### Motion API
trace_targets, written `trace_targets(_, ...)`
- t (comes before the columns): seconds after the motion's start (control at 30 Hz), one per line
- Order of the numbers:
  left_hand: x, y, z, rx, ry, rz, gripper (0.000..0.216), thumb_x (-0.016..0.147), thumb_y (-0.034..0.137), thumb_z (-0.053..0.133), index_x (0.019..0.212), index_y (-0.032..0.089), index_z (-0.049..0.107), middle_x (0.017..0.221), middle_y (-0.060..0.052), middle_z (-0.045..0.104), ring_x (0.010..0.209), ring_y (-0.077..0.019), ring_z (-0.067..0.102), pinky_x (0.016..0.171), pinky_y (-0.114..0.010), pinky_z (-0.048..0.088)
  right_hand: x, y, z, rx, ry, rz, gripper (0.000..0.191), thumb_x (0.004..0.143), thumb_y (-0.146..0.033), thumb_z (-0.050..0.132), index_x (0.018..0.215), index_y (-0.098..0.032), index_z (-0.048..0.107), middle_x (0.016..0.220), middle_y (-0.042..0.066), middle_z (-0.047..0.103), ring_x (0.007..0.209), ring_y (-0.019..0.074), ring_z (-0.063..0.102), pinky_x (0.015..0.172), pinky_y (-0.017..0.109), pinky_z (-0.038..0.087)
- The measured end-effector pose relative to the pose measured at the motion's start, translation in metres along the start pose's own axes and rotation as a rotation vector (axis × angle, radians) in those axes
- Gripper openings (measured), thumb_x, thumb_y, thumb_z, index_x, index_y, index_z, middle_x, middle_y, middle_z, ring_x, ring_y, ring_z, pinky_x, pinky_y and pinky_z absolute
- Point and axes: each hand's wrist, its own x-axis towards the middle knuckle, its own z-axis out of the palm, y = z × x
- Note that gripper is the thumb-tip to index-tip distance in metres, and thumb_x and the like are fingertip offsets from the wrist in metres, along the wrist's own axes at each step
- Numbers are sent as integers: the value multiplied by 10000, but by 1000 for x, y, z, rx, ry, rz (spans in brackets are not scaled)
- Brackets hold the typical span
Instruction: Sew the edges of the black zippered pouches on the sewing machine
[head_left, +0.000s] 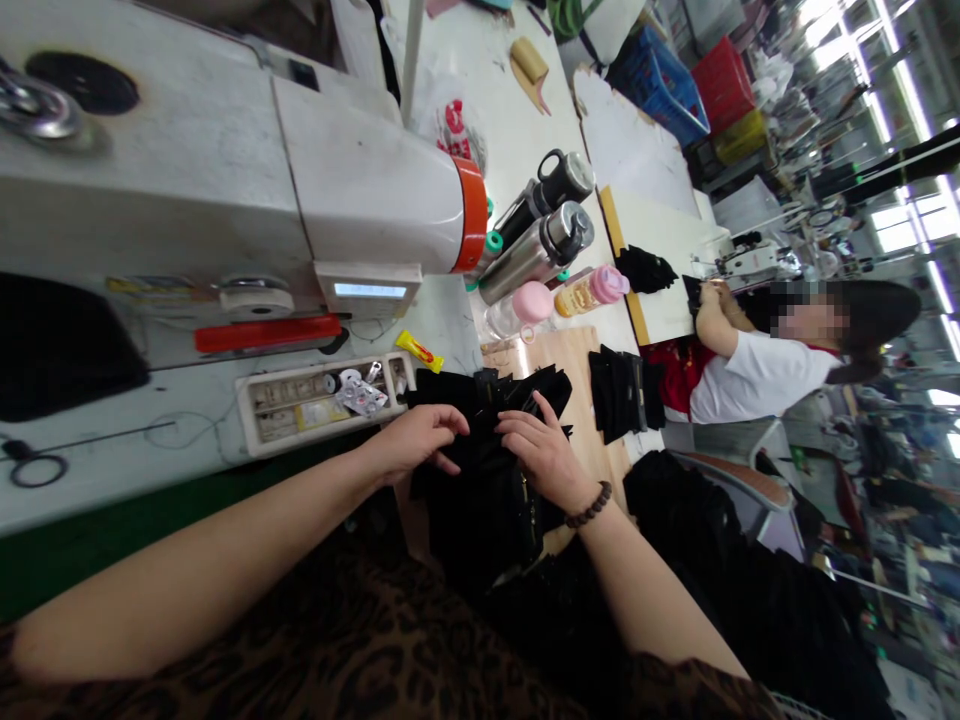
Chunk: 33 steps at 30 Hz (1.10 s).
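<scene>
A pile of black cloth pieces [480, 520] lies before me, partly on a wooden board and partly over its near edge. At the pile's left side is my left hand [420, 438], its fingers bent with a gap between thumb and fingertips and nothing visible between them. My right hand [546, 452], with a dark bead bracelet [589, 506] at the wrist, rests on the cloth with its fingers stretched out. Beneath these fingers the cloth folds are too dark to make out separately.
A sewing machine [360, 150] stands on the left, beside a parts tray [322, 405] and a yellow wrapper [418, 351]. Beyond are a steel flask [525, 258] and a pink-lidded bottle [589, 292]. More black pieces [619, 392] lie on the right. A co-worker [757, 375] sits farther off.
</scene>
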Motion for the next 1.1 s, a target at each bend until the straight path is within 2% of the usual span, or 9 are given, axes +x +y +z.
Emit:
trace_targets(0.1, 6, -2, -10, 75, 43, 32, 151, 643, 150, 452, 768, 143, 536, 675, 14, 513, 544, -117, 542, 526, -280, 513, -2, -2, -6, -19, 17, 62, 264, 770, -18, 319, 860, -179, 508, 855, 38, 611, 943, 163, 546, 1052, 509, 182)
trace_targets(0.23, 8, 0, -17, 210, 123, 167, 180, 606, 179, 583, 785, 169, 574, 778, -2, 596, 802, -184, 572, 768, -326, 474, 3, -7, -16, -135, -56, 111, 317, 778, -38, 340, 1003, -167, 521, 847, 49, 596, 862, 181, 548, 1035, 533, 206)
trace_targets(0.47, -15, 7, 3, 667, -16, 658, 193, 790, 180, 463, 913, 182, 612, 843, -16, 652, 796, -151, 598, 735, -246, 445, 14, -6, -14, -114, -162, 9, 226, 828, -48, 363, 874, -174, 545, 1173, 78, 544, 1212, 206, 375, 1068, 550, 66)
trace_targets(0.6, -5, 6, -9, 842, 152, 538, 207, 866, 245, 422, 944, 181, 603, 893, -20, 647, 838, -154, 597, 763, -244, 450, 9, -2, -13, -57, -131, 35, 236, 816, -39, 349, 890, -165, 535, 931, 57, 613, 1022, 177, 511, 1075, 520, 109)
trace_targets(0.7, 12, -1, -28, 1026, 358, 420, 164, 800, 171, 503, 925, 124, 598, 984, -113, 589, 967, -252, 535, 846, -370, 417, 7, -3, -13, -48, -96, 90, 316, 780, -24, 345, 1018, -151, 508, 933, 65, 600, 949, 173, 528, 1069, 524, 137)
trace_targets(0.77, 21, -5, -37, 1050, 386, 400, 147, 731, 118, 555, 870, 103, 599, 989, -150, 556, 990, -303, 499, 846, -431, 399, 8, -5, -13, -85, -132, 77, 342, 775, -27, 357, 1052, -161, 505, 917, 59, 598, 952, 182, 523, 1065, 537, 129)
trace_targets(0.87, 25, -7, -37, 1038, 357, 415, 97, 705, 106, 572, 797, 129, 591, 916, -115, 558, 935, -283, 512, 807, -402, 413, 13, -7, -13, -120, -165, 43, 286, 780, -23, 367, 937, -185, 543, 905, 45, 607, 991, 185, 513, 1069, 535, 99)
trace_targets(1.03, 8, 5, -10, 930, 168, 527, 71, 790, 191, 533, 826, 184, 593, 825, -17, 614, 812, -158, 573, 741, -241, 437, 17, -7, -13, -104, -172, 20, 279, 756, 5, 360, 895, -173, 522, 1304, 95, 446, 1246, 218, 331, 1063, 558, 90)
trace_targets(1.1, 3, 9, -2, 877, 63, 579, 113, 822, 242, 515, 851, 192, 613, 849, -4, 640, 824, -135, 585, 757, -205, 432, 16, -6, -13, -91, -185, 8, 290, 755, 6, 353, 913, -174, 517, 1238, 95, 501, 1235, 214, 350, 1066, 554, 94)
